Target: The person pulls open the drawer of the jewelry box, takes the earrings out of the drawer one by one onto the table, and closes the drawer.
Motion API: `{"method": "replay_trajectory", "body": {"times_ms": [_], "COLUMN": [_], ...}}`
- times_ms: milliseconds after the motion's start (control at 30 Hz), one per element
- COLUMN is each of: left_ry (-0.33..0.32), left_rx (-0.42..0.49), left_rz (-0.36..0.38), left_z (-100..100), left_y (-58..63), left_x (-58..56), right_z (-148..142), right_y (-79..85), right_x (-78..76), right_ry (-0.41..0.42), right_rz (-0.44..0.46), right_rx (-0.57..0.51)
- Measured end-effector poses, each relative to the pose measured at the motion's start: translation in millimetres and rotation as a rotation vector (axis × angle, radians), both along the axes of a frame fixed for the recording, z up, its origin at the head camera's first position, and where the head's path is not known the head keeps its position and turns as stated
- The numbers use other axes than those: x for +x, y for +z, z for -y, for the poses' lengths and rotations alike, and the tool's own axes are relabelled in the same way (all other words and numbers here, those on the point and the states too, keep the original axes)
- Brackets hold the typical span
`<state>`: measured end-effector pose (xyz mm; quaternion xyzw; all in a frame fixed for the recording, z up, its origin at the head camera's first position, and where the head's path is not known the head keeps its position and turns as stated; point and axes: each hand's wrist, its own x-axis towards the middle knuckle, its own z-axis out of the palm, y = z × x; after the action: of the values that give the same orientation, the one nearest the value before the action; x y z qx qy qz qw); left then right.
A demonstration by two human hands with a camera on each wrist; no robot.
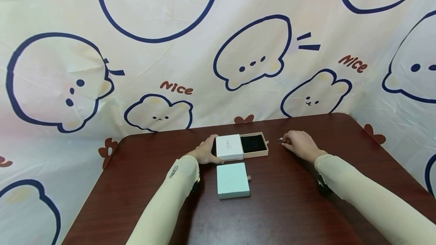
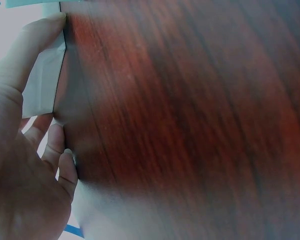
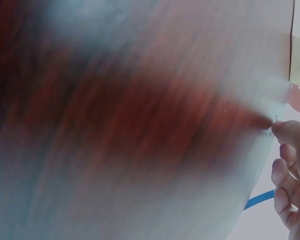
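Note:
A white slide-out jewellery box [image 1: 229, 147] with small print on its lid lies on the table. Its drawer [image 1: 256, 155], lined in black, is pulled out to the right. My left hand [image 1: 204, 152] grips the box's left end, thumb along the near side and fingers round the far side; the left wrist view shows the thumb [image 2: 42, 32] against the box wall [image 2: 44, 82]. To the right of the drawer, my right hand [image 1: 301, 144] pinches a tiny silvery piece with whitish bead-like ends [image 1: 280, 139]. Fingers partly hide it, and its exact kind is unclear.
A closed mint-green box [image 1: 233, 180] with a ribbon tab [image 1: 249, 177] on its right side lies just nearer than the white box. Both stand on a dark red-brown wooden table [image 1: 272, 207]. A printed cloth [image 1: 204, 63] hangs behind the table and at its sides.

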<state>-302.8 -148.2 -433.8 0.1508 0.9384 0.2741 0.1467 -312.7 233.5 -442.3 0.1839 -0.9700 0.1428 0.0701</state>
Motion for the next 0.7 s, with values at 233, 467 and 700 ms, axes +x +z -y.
{"method": "replay_trajectory", "body": {"times_ms": [233,467,700], "left_ry": [0.001,-0.007,-0.007], "left_rx": [-0.004,-0.008,-0.010], "left_rz": [0.002,0.000,0.006], "left_z": [-0.2,0.2,0.6], "left_y": [-2.4,-2.9,-2.6], "left_x": [-1.9,-3.4,-2.6], "right_z": [-1.4,-1.7,3.5], "right_y": [0.0,-0.2,-1.5], "right_x": [1.3,0.6,1.0], "right_ry": [0.002,0.013,0.009], "right_rz": [0.000,-0.011,-0.011], "right_rx": [-0.002,-0.006,-0.006]}}
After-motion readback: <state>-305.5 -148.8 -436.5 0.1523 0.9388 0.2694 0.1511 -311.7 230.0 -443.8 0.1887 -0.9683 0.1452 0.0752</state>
